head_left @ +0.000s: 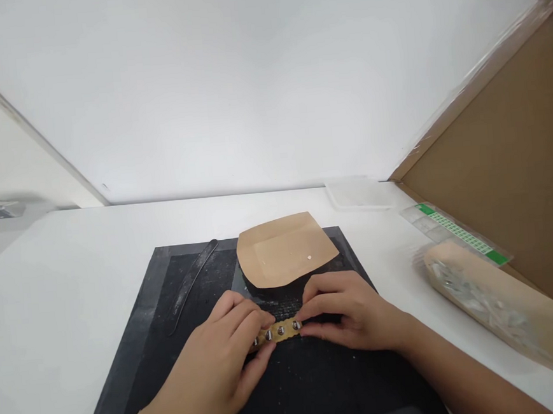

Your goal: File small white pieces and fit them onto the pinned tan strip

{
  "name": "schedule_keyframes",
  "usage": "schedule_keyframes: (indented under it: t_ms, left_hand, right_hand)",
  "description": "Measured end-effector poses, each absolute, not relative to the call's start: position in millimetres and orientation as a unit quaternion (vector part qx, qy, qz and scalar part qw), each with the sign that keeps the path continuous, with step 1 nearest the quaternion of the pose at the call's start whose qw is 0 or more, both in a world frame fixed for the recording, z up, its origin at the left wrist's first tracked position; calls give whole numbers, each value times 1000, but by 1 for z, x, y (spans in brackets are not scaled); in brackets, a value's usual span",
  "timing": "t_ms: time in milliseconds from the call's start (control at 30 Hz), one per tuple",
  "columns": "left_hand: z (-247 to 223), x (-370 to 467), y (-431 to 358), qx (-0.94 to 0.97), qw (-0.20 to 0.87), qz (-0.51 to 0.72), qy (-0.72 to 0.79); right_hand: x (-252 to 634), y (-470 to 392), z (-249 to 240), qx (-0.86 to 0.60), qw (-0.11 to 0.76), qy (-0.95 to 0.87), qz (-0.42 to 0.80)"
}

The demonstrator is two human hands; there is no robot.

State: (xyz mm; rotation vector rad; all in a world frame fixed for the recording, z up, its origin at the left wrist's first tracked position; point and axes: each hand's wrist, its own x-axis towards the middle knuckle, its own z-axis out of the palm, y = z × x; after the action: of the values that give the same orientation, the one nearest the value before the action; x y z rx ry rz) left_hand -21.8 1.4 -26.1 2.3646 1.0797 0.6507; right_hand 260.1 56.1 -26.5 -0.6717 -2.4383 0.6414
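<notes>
The left hand (219, 361) and right hand (349, 313) pinch a gold studded strip (288, 329), probably light and stiff, best held by its edges.

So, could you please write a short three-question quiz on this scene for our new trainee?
1. Short answer: What do the left hand and the right hand both hold?
2. Fill the gap: As seen in the picture, the tan paper lies to the ____ of the black stick.
3. Multiple choice: Where is the black stick?
A) Under the right hand
B) On the black mat
C) On top of the tan paper

Key:
1. The gold strip with the shiny studs, held between fingers and thumb on each side.
2. Right.
3. B.
</notes>
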Motion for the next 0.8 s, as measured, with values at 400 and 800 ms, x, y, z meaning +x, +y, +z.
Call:
schedule_keyframes:
  t_ms: [400, 800]
  left_hand:
    - [-27, -23, 0, 855, 239, 221, 405]
    - [-23, -22, 1, 855, 256, 228, 388]
  right_hand:
    - [255, 50, -25, -238, 235, -935, 120]
    - [252, 46, -26, -241, 210, -936, 149]
